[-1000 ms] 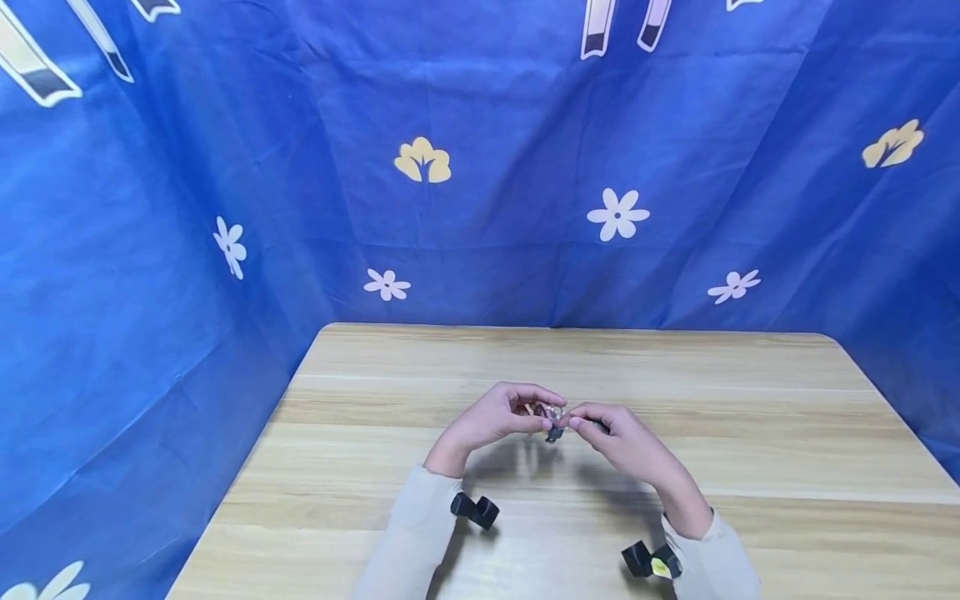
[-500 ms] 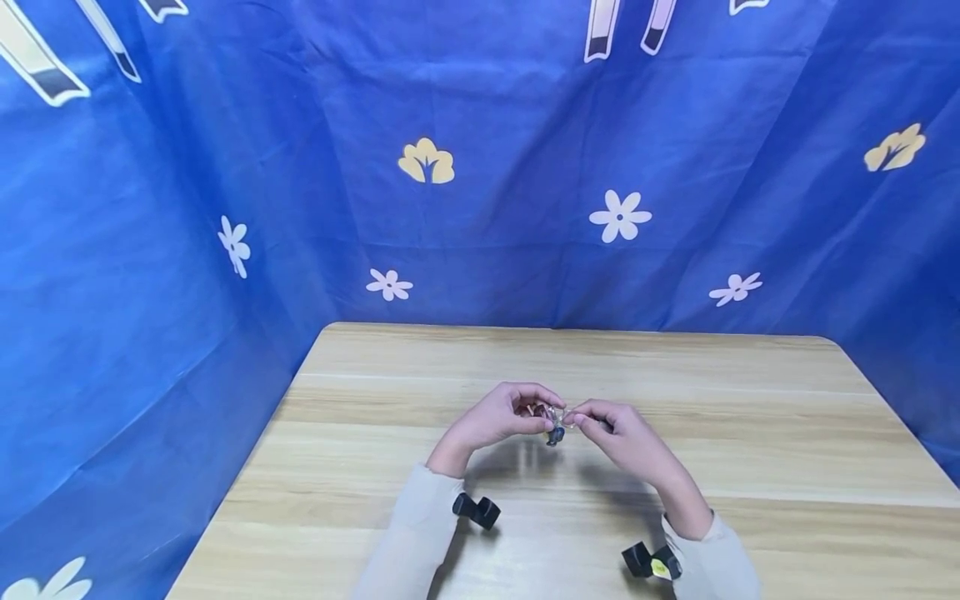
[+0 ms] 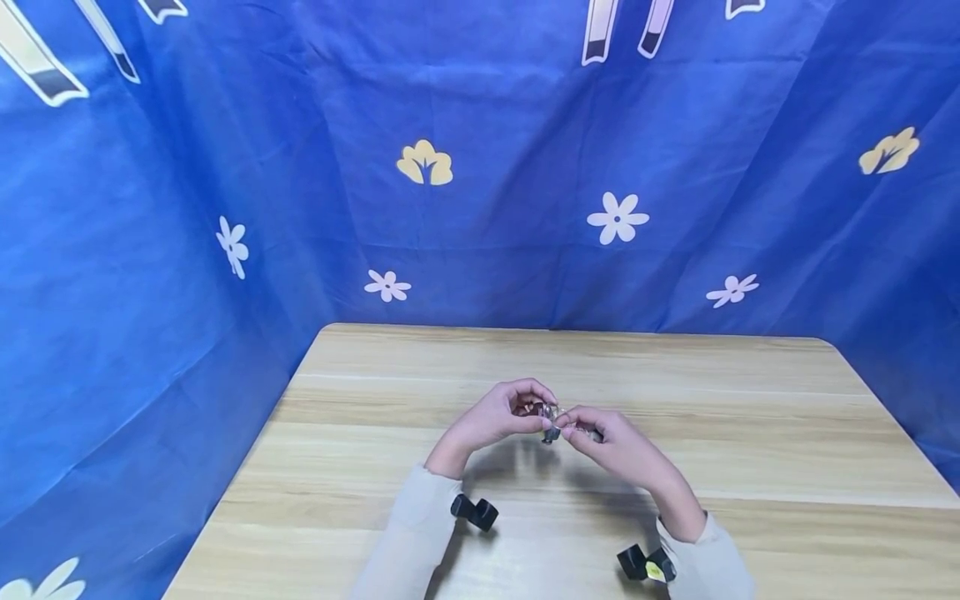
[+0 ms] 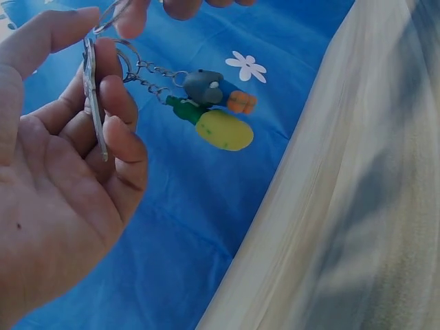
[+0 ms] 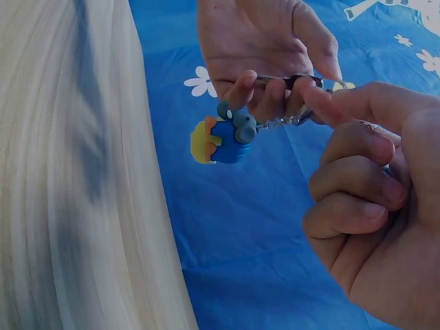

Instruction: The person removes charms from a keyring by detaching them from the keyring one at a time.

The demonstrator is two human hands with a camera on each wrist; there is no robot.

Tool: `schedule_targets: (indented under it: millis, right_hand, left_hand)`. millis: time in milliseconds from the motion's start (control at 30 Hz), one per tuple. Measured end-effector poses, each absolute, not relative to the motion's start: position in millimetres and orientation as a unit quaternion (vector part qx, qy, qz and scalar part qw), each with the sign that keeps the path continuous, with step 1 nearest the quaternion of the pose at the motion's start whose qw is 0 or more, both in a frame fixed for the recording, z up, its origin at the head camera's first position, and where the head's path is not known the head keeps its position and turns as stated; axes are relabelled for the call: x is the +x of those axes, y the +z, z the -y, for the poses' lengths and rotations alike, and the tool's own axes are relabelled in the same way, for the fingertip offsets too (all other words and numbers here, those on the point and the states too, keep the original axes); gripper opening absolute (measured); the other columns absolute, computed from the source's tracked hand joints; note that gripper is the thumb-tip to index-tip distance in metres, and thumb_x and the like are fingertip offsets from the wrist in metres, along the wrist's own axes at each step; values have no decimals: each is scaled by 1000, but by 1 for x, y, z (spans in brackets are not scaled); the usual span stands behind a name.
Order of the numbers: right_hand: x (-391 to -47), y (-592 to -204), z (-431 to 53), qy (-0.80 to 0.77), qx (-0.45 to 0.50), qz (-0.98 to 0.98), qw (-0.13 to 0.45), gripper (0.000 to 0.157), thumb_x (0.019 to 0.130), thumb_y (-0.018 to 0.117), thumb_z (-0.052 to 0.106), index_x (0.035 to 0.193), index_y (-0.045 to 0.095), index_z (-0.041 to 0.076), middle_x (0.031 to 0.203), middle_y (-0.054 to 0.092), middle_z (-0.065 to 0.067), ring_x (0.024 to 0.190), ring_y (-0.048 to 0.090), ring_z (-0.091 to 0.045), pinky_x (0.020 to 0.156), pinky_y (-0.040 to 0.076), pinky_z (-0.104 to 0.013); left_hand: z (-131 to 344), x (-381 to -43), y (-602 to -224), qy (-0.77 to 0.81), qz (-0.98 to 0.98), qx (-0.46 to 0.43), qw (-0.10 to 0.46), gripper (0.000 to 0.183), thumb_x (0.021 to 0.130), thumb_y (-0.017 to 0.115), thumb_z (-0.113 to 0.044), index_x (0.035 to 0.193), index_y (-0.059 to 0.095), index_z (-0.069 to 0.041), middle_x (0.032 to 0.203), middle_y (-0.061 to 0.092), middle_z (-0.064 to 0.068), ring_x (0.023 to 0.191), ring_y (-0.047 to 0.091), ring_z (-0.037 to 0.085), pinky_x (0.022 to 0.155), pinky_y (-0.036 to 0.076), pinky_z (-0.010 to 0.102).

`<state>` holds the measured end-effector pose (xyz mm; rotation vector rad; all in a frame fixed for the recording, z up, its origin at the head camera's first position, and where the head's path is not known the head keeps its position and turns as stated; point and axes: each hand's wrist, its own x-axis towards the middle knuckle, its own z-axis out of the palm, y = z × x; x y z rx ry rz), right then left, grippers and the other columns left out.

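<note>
My left hand [image 3: 491, 417] grips a flat silver key [image 4: 94, 103] that lies edge-on along its curled fingers in the left wrist view. Pinched between thumb and fingers of my right hand [image 3: 622, 450] is part of a metal key ring [image 4: 104, 26], right by the left fingertips. From short chains hang a grey-blue animal charm [image 4: 201, 87] with orange feet and a yellow charm [image 4: 223, 130] with a green top. The right wrist view shows the animal charm overlapping the yellow one. Something shiny shows among the right hand's curled fingers, mostly hidden.
Both hands are above a wood-grain table [image 3: 750, 400]. Behind it and at the left hangs a blue curtain [image 3: 495, 200] with white flowers. Black wrist mounts [image 3: 475, 512] sit at both light sleeves.
My right hand first drew slightly away from the left, then came back leftward, so the fingertips now meet closer. The dangling charms have swung a little.
</note>
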<state>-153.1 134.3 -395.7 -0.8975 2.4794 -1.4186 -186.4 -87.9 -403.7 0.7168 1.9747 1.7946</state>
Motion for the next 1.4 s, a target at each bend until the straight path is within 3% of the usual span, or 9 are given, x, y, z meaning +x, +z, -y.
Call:
schedule_targets:
  millis: [400,733,900,1067,1400]
  right_hand:
    - [-154,-398,-132,-474,-294,-828,57,22,100,52,21,109,69,10,110,71,-6,103,65,-23,85,51,-26]
    - [-154,-398,-134,-483,-258,-836,41,19,98,55,21,104,70,11,105,71,-4,94,60,-4,81,50,-24]
    - [-156,-397,-134,-482,-263,-835,37,18,98,55,20,103,70,12,105,71,-4,96,62,-6,81,51,-24]
    - [-158,-398,-135,-485,-273,-830,33,19,99,54,20,104,70,11,105,71,-5,96,64,-16,83,51,-25]
    - [-158,-401,-138,-454,-285,-844,31,20,99,54,21,106,70,10,104,72,-6,88,61,-5,79,52,-25]
  left_hand:
    - [88,-188,-405,639,-707,246,178,37,84,67,-6,119,59,3,94,66,-3,86,62,9,78,54,23]
    - [89,-188,-404,633,-709,251,183,36,85,67,-8,120,63,1,101,69,1,89,61,9,78,52,21]
    - [93,-186,-401,632,-706,255,192,37,86,67,-9,121,62,2,106,69,7,92,62,10,83,53,23]
    - [92,-186,-400,635,-708,242,192,37,86,68,-12,121,63,0,103,70,2,91,63,10,84,54,24]
    - [91,-186,-402,595,-754,219,170,34,83,73,-12,116,68,-6,90,67,-2,78,59,12,69,50,22]
